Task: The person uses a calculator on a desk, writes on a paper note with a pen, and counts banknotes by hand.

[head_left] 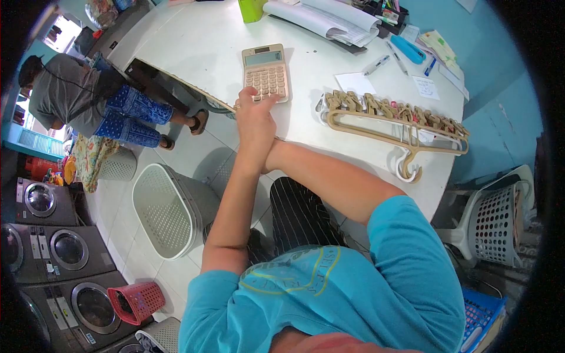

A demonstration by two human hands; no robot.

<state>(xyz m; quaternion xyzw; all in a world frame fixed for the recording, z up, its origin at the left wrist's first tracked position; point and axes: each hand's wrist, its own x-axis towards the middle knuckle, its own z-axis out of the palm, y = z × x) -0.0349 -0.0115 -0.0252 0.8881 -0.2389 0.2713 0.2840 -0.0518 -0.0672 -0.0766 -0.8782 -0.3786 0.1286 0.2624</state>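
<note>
My left hand (256, 120) rests over the lower keys of a beige calculator (265, 73) on the white table. Its index finger and thumb are spread apart on the keys, the other fingers partly curled, and a ring shows on one. Digits show on the calculator's display. My right hand (271, 157) crosses behind my left wrist at the table's edge, its fingers hidden there. To the right lies a bundle of beige and white clip hangers (394, 120), nearest to my right forearm. A small white paper (355, 83) is beyond the hangers.
The white table (194, 53) also bears papers (329, 23), pens (376, 65), a blue stapler-like object (408, 49) and a green container (251, 10). A laundry basket (191, 206) stands on the floor at left. Washing machines (69, 250) and another person (70, 94) are farther left.
</note>
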